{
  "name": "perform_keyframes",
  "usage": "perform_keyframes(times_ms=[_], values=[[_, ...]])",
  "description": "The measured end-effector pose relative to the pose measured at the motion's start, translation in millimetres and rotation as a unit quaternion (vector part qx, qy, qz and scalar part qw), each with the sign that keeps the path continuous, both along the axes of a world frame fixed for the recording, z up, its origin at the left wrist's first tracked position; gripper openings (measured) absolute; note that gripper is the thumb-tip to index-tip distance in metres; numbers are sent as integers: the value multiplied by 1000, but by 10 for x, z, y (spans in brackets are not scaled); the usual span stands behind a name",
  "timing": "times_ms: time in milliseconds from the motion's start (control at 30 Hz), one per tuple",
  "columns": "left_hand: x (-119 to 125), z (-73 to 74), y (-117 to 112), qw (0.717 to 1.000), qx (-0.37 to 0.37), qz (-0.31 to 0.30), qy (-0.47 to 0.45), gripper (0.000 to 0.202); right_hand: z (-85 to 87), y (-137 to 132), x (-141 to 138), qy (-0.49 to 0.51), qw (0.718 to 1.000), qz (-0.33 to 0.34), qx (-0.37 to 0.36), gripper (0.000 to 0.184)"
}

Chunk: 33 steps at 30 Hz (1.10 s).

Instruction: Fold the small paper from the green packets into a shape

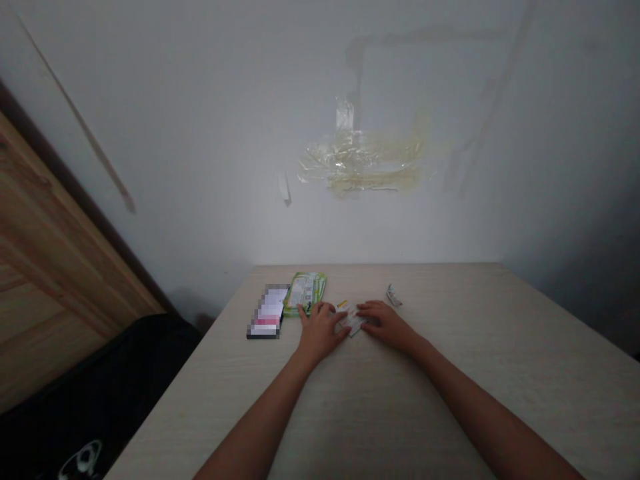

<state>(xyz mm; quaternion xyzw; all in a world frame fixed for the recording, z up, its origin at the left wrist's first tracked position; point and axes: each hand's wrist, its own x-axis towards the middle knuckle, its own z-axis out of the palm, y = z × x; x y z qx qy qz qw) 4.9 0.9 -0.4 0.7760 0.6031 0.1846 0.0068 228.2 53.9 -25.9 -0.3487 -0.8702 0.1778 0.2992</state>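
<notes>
A small white sachet with a yellow mark lies on the tabletop between my two hands. My left hand has its thumb and index finger on the sachet's left edge, while its other fingers spread toward a green and white packet. From the other side, my right hand holds the sachet's right edge between its thumb and bent fingers. The sachet's outer edges are partly hidden under the fingertips.
Left of the green packet lies a phone-like device with a blurred screen. A small crumpled wrapper is beyond my right hand. The pale wooden table meets a wall with peeling tape. A black bag-like item stands at left.
</notes>
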Motion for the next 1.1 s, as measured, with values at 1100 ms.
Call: perform_keyframes(times_ms=[1100], values=[[15,26,-20,1000,12,-12,5,28,132,-159,-124,3,999,5,46,18]])
